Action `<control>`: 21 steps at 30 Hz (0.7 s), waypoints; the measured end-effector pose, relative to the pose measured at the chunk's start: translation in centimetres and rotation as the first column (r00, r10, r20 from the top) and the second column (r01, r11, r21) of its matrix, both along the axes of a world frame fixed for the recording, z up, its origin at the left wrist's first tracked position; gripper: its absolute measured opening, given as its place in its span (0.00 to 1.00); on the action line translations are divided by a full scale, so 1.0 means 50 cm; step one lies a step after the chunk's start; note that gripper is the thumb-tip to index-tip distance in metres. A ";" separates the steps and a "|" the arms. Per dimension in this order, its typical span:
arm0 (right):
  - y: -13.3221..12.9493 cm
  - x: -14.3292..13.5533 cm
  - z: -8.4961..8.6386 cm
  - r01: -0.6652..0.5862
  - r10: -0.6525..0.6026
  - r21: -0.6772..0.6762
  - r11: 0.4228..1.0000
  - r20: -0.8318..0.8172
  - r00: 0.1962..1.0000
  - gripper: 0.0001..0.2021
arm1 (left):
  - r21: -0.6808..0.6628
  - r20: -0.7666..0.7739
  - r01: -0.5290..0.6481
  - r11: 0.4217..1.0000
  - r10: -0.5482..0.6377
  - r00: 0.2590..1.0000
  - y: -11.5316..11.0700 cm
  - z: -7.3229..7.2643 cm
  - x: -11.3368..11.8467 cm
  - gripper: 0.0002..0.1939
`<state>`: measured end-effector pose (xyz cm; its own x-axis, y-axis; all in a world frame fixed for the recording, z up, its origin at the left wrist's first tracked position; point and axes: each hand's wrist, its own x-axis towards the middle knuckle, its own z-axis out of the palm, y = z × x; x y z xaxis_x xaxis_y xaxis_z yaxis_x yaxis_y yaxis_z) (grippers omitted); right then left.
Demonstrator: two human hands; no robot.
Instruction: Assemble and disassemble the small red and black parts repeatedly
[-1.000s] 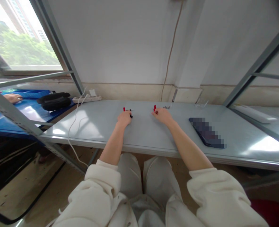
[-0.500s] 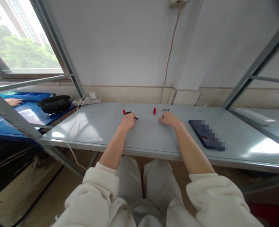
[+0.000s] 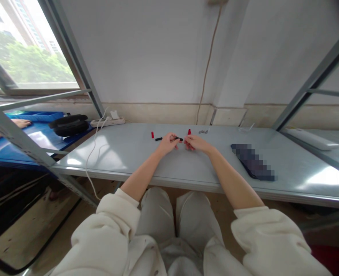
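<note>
Between the fingers of my left hand (image 3: 168, 143) is a small black cylinder (image 3: 179, 138), its end pointing right. My right hand (image 3: 197, 142) faces it a short way off, fingers pinched together; whatever they hold is too small to make out. Behind the right fingertips stands a red piece (image 3: 189, 131), partly covered. A second red piece (image 3: 152, 135) is left of my left hand, with a black stick (image 3: 158, 138) lying beside it. Several small grey metal parts (image 3: 203, 132) lie behind my right hand.
A dark, blurred-out flat device (image 3: 252, 161) lies on the grey table (image 3: 140, 168) at the right. Behind it is a clear plastic piece (image 3: 246, 128). At the back left sits a power strip (image 3: 107, 122) with white cables. Another person's hand (image 3: 21, 123) rests on a blue table (image 3: 40, 134).
My left hand has moved right with the black cylinder, uncovering the black stick. My right hand has moved left, so both hands are now close together. The view has shifted slightly.
</note>
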<state>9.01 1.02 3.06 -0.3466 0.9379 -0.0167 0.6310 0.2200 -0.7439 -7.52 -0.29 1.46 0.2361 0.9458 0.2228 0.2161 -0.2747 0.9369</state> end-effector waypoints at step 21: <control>0.000 -0.013 0.000 0.092 -0.128 -0.130 0.987 -0.309 0.943 0.16 | -0.089 0.350 0.155 0.984 -0.115 0.930 0.034 -0.032 -0.011 0.15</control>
